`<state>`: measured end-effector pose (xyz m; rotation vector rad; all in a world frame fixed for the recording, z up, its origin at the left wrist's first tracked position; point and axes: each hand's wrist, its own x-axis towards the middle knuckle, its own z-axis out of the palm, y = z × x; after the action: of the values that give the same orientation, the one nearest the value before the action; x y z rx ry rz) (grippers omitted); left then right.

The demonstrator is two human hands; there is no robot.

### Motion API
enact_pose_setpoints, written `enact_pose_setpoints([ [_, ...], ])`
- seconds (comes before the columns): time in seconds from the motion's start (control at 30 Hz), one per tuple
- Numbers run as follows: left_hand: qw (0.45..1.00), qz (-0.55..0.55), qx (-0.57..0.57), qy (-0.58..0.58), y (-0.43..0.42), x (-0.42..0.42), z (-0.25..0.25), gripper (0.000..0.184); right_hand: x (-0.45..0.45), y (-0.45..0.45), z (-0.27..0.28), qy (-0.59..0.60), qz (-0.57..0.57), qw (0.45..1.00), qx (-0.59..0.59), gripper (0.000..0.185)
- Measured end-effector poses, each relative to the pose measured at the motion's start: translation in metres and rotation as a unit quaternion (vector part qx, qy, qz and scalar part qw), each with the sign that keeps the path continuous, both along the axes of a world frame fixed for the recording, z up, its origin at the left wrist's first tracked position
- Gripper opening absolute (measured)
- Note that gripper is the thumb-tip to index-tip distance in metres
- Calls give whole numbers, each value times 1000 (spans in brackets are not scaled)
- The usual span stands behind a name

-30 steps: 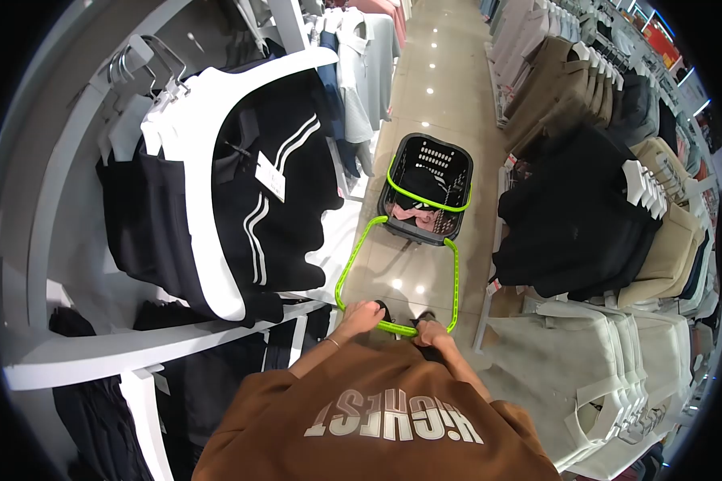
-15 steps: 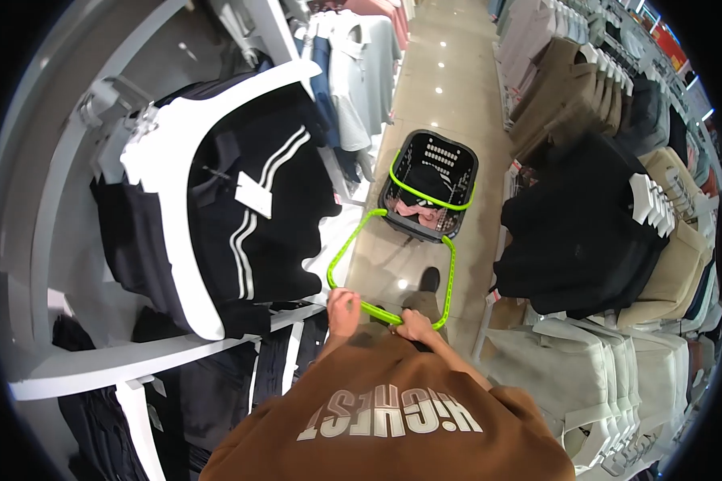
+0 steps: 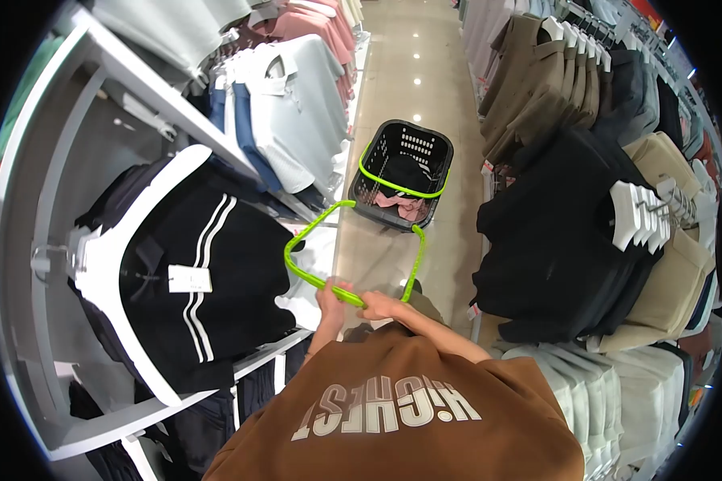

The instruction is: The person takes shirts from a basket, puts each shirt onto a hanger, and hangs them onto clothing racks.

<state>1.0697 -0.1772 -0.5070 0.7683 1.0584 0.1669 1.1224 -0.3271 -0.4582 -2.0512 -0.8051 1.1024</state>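
left hand (image 3: 330, 305) and right hand (image 3: 382, 305) grasp the handle (image 3: 306, 275) behind the basket (image 3: 422, 138) — steering, seemingly (any next push calls for even grip).

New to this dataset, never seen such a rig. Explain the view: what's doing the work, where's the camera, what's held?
There's no machine: a person works bare-handed. Every picture comes from one camera worn on the head, looking forward and down, so the brown top at the bottom is the wearer's own.

The right hand grips a long green handle. The left hand is on it too; whether its fingers close fully is hard to tell. That handle joins a black basket on the floor, holding pink and black items.

Clothes hang on both sides; at left, a black garment with white stripes hangs on a white hanger.
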Motion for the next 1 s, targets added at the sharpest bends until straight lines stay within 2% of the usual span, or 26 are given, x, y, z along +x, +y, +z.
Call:
enact_pose_setpoints([
  [0.1, 996, 72, -32, -41, 17, 37, 11, 22, 43, -18, 13, 56, 52, 997, -11, 38],
  [0.2, 993, 110, -28, -15, 15, 70, 28, 23, 74, -40, 16, 67, 36, 997, -4, 37],
  [0.4, 992, 123, -5, 19, 3, 109, 41, 27, 108, -43, 10, 22, 108, 993, 34, 38],
  [0.5, 991, 126, 30, 40, -4, 125, 45, 29, 121, -34, -9, 57, 136, 989, 16, 40],
  [0.63, 990, 138, 35, 23, -6, 154, 45, 33, 152, -21, 6, 120, 175, 976, -53, 44],
  [0.8, 990, 131, 45, 4, 3, 191, 50, 36, 188, -20, -2, 130, 156, 979, 28, 35],
  [0.9, 990, 122, 74, 10, 0, 209, 48, 34, 210, -19, 9, 199, 153, 967, 37, 29],
  [1.0, 989, 123, 78, 10, -5, 225, 43, 35, 236, -22, 15, 211, 202, 956, -14, 33],
])
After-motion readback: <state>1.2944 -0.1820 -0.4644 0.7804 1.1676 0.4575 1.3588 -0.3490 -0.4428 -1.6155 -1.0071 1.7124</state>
